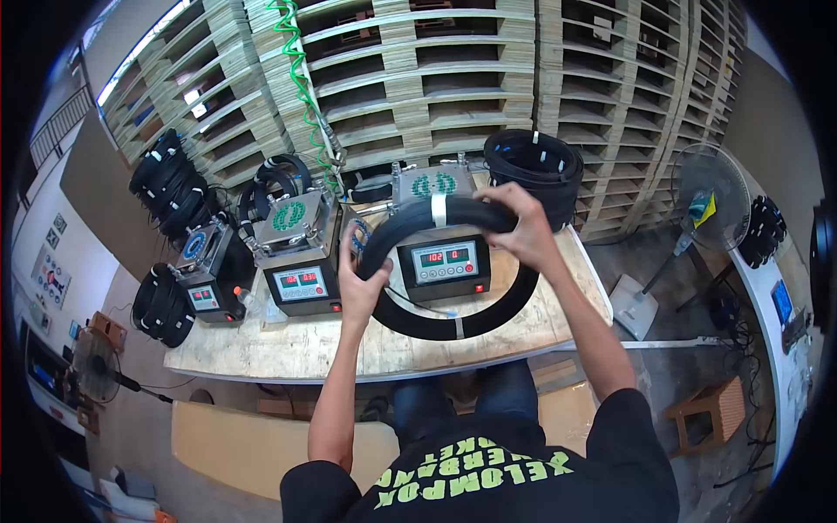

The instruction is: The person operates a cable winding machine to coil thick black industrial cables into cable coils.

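A thick black ring [459, 327] with a smooth, rubber-like surface is between my two hands, tilted up over the front of the table. It has a white band around its top and a paler band around its lower edge. My left hand [356, 277] grips its left side, thumb on the inner edge. At the upper right, my right hand [526, 228] is closed around it with the fingers over the top. Through its opening shows the lit display of a machine [445, 261], whose green-patterned metal top [433, 185] stands behind the ring.
Two similar machines [301, 253] [209, 270] stand to the left on the wooden table [305, 349]. Stacked black rings [534, 174] sit at the back right, more [164, 305] at far left. A green coiled hose [299, 78] hangs before wooden pallets [462, 78]. A fan [708, 196] stands right.
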`<state>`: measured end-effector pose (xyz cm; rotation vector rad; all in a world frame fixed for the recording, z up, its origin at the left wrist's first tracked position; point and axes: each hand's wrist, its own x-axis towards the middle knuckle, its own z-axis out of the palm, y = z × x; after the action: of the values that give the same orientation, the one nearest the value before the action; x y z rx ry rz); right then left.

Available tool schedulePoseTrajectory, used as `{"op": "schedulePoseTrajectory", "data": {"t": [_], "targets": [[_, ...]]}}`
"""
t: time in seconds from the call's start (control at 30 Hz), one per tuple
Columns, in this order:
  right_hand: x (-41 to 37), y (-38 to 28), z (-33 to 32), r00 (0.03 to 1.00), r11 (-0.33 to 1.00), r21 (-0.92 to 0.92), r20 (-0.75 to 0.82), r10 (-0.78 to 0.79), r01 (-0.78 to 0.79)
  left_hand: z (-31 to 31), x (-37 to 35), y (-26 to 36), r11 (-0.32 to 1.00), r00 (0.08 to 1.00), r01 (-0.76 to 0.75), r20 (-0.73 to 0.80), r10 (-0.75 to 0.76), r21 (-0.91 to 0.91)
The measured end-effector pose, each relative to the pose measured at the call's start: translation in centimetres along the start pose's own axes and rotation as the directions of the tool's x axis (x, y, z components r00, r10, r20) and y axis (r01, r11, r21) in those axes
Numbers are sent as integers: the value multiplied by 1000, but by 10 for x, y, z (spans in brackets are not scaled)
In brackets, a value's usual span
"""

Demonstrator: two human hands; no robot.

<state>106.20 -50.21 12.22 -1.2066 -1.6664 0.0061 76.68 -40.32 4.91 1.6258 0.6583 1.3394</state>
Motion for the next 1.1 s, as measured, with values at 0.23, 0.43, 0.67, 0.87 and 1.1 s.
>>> {"op": "schedulePoseTrajectory", "data": {"t": [0.23,0.43,0.67,0.87,1.1], "targets": [[-39,39,36,966,981,71,201,165,-182,-6,-24,-84,973,963,230,140,-230,19],[-47,69,26,904,958,14,335,265,-285,8,-25,-97,992,992,62,102,-74,111],[-54,120,3,758,798,177,479,442,-577,16,-34,-100,963,965,263,37,-261,-64],[-77,130,-4,635,526,369,559,532,-766,6,-50,-105,947,960,277,-3,-281,-165],[-82,130,3,664,444,494,544,513,-748,-11,-55,-118,930,956,287,10,-292,-232]]}}
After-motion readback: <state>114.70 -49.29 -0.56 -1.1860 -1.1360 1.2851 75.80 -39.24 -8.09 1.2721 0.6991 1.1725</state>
